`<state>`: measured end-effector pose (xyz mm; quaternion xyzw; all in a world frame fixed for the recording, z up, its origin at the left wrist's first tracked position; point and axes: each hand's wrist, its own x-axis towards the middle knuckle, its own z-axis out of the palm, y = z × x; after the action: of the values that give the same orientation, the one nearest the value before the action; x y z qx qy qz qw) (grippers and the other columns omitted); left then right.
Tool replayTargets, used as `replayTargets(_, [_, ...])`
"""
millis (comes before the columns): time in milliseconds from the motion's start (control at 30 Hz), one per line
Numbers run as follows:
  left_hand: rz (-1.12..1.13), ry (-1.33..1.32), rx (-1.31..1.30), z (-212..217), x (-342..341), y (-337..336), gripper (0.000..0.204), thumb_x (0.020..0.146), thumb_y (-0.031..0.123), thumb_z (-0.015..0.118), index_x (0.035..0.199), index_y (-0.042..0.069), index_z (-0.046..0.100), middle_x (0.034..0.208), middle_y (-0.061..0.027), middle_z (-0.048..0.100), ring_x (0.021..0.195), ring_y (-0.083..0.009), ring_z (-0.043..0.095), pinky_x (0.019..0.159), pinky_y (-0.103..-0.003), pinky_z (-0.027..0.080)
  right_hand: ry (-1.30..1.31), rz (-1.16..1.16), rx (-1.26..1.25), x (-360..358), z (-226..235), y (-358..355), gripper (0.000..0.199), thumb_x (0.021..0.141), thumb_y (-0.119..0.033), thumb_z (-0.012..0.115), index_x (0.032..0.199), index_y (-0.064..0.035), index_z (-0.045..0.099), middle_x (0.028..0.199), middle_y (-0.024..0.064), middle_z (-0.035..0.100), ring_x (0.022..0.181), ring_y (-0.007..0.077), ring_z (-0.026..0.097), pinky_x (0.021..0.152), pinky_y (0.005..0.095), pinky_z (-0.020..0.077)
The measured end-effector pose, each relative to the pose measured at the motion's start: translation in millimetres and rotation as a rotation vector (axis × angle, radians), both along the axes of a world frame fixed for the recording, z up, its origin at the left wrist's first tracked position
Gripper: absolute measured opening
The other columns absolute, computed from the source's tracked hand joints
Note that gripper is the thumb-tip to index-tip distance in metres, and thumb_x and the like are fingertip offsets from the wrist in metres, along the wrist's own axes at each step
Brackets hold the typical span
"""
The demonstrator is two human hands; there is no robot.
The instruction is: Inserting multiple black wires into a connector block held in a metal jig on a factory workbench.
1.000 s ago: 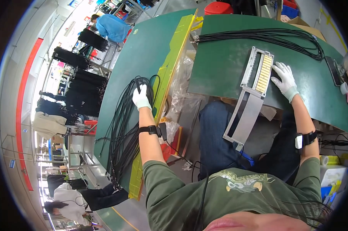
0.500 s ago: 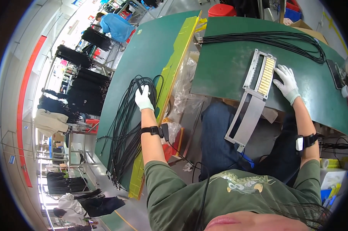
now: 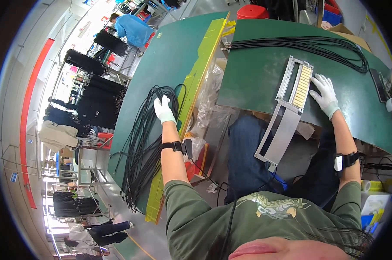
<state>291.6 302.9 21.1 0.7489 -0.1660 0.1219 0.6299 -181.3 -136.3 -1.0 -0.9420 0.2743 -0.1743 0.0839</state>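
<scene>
My left hand [image 3: 164, 111], in a white glove, is over the upper end of a bundle of long black cables [image 3: 140, 143] on the left green table. Its fingers are curled in among the cable loops; the gripped part is mostly hidden. My right hand [image 3: 324, 96], also gloved, lies on the right table with its fingers spread and holds nothing. Its fingertips rest by the right edge of a metal fixture [image 3: 288, 108]. A row of cream-coloured blocks [image 3: 301, 86] fills one side of this fixture, whose lower part juts past the table edge over my legs.
Another bundle of black cables [image 3: 300, 42] crosses the far side of the right table. A phone [image 3: 378, 86] lies at its right edge. Clear plastic bags [image 3: 210, 102] hang between the tables. A person in blue [image 3: 133, 30] stands beyond the left table.
My left hand has shifted slightly right and down over the cables. The right hand stays by the fixture. At lower left, a person in the background has moved.
</scene>
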Motion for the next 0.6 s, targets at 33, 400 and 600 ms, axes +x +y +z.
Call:
replayTargets(33, [-0.004,-0.011,0.014,0.6,-0.4,0.6,0.019,0.094,0.020,0.064,0.101,0.002,0.060,0.082,-0.0018,0.061,0.079,-0.0131,0.055,0.079,-0.029,0.043,0.001,0.001,-0.001,0.2,0.2,0.1,0.057,0.088,-0.032,0.064,0.139,-0.0134,0.051,0.147,0.0154,0.045,0.140,0.0353,0.036,0.118,0.0493,0.0226])
replayTargets(400, [-0.021,-0.006,-0.049,7.8,-10.8,-0.5,0.021,0.101,0.023,0.052,0.103,0.003,0.060,0.081,-0.0040,0.066,0.077,-0.0132,0.056,0.079,-0.030,0.043,0.005,-0.004,0.002,0.8,3.4,2.4,0.056,0.088,-0.033,0.064,0.138,-0.0124,0.052,0.147,0.0152,0.045,0.140,0.0349,0.036,0.118,0.0493,0.0224])
replayTargets(600, [-0.006,0.051,-0.079,6.3,-9.2,-1.6,0.022,0.102,0.023,0.051,0.103,0.002,0.060,0.081,-0.0044,0.067,0.076,-0.0138,0.056,0.079,-0.030,0.043,0.037,-0.001,0.013,0.3,3.6,0.6,0.059,0.089,-0.037,0.063,0.141,-0.0125,0.050,0.149,0.0153,0.044,0.142,0.0353,0.033,0.119,0.0491,0.0210])
